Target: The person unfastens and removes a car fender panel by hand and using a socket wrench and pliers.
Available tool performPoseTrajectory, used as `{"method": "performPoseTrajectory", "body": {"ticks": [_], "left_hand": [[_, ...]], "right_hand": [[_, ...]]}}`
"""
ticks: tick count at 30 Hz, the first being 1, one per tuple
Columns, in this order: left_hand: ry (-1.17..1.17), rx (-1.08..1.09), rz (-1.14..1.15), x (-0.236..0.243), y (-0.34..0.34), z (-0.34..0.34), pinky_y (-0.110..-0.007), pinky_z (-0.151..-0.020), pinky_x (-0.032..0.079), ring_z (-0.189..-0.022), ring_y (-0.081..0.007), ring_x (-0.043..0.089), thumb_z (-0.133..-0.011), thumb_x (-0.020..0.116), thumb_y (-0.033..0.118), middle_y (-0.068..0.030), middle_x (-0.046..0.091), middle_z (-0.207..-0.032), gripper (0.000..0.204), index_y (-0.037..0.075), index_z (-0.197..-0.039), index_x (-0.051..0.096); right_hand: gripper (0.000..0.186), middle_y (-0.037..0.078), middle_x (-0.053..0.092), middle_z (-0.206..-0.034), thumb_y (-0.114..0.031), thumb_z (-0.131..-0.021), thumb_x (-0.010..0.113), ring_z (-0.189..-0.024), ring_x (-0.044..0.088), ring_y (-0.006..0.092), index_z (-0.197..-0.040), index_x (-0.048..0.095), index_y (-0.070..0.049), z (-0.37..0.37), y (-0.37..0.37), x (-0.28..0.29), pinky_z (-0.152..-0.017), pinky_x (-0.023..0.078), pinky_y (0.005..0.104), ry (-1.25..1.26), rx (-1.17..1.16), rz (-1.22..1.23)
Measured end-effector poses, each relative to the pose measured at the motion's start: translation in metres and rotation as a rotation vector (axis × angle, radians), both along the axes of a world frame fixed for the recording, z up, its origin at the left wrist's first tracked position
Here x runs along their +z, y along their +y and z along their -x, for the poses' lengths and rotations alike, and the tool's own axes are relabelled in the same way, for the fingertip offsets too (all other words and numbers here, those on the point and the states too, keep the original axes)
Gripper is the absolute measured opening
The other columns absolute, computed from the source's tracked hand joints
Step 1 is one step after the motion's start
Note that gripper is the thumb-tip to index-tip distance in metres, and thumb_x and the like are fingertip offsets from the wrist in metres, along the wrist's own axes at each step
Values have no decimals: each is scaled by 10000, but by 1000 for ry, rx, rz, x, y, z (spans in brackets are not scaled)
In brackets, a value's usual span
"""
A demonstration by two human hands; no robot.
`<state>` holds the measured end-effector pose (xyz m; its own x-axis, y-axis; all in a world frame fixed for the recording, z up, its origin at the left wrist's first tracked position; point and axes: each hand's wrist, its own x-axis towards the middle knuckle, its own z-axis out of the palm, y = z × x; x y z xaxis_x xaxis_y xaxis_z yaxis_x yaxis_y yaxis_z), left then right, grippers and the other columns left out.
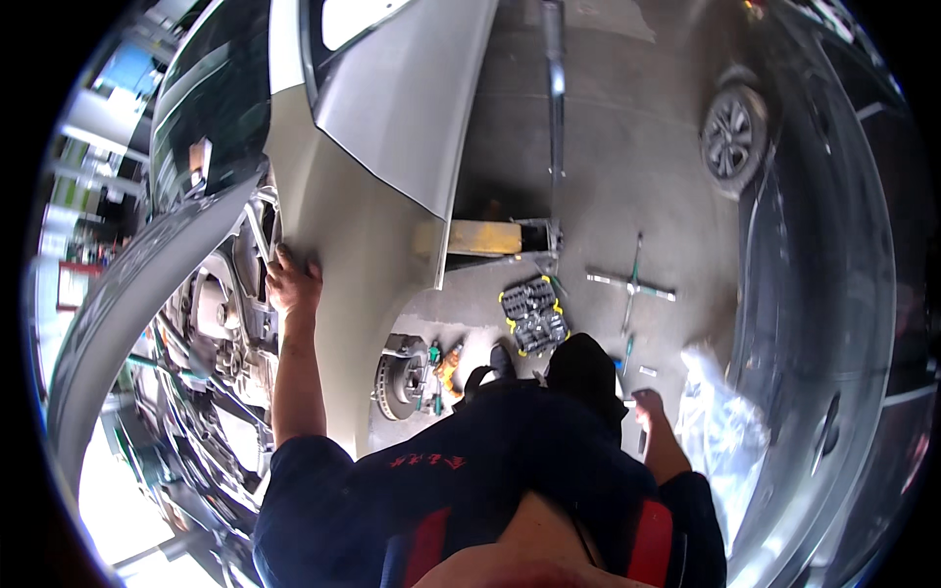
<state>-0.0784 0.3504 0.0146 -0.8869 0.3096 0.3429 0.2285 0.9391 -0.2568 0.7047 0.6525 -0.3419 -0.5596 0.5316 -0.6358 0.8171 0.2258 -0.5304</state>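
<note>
My left hand [294, 284] rests at the inner edge of the beige front fender [338, 265], beside the uncovered engine bay [216, 314]. Its fingers are apart at the edge and hold nothing that I can see. Low at my right side, my right hand [647, 404] is closed. A small pale piece shows next to its fingers, too little of it to name. Below the fender, the bare brake disc [396, 387] stands in the wheel arch. Green-handled tools [431, 377] and an orange tool [450, 368] are beside it.
An open socket set case [534, 316] lies on the floor ahead of me. Right of it are a four-way wheel wrench [632, 286] and clear plastic sheeting [720, 421]. A yellow lift arm [485, 237] reaches under the car. A dark car [823, 294] stands at the right.
</note>
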Motion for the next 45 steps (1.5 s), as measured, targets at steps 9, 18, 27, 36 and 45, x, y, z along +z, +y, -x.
{"method": "performPoseTrajectory", "body": {"ticks": [9,18,27,36,45], "left_hand": [[41,191,-85,-16,18,-5,-571,-1146,347,-1351,-434,464,-851,700,449,-241,463,-1485,875,77,-1558,344],[-370,403,-169,5,105,-2,-462,-1256,256,-1542,-400,221,-918,629,462,-214,268,-1659,870,34,-1593,285],[-172,1,-251,24,151,25,-467,-1138,434,-1396,-362,477,-887,716,335,-175,489,-1513,680,57,-1461,479],[82,-75,-176,84,188,181,-482,-1163,393,-1404,-388,454,-865,710,522,-232,445,-1515,878,29,-1510,377],[-25,198,-130,112,256,282,-549,-1213,298,-1501,-460,288,-867,596,735,-277,241,-1640,1167,-14,-1621,114]], "right_hand": [[220,82,570,-675,-277,-943,627,-478,530,235,-915,651,-60,50,171,38,-410,445,400,-19,-550,411],[139,-9,422,-661,-219,-910,649,-470,355,109,-1021,664,-136,129,428,34,-403,283,273,17,-559,334],[150,-5,467,-734,-202,-882,622,-506,375,114,-1016,655,-143,179,431,45,-430,299,265,-73,-541,378],[79,48,505,-720,-188,-894,631,-523,438,161,-928,652,-120,191,286,37,-426,360,332,-183,-518,387],[272,71,618,-828,-241,-857,683,-568,537,166,-1082,698,-88,179,163,17,-470,458,332,-181,-572,427]]}}
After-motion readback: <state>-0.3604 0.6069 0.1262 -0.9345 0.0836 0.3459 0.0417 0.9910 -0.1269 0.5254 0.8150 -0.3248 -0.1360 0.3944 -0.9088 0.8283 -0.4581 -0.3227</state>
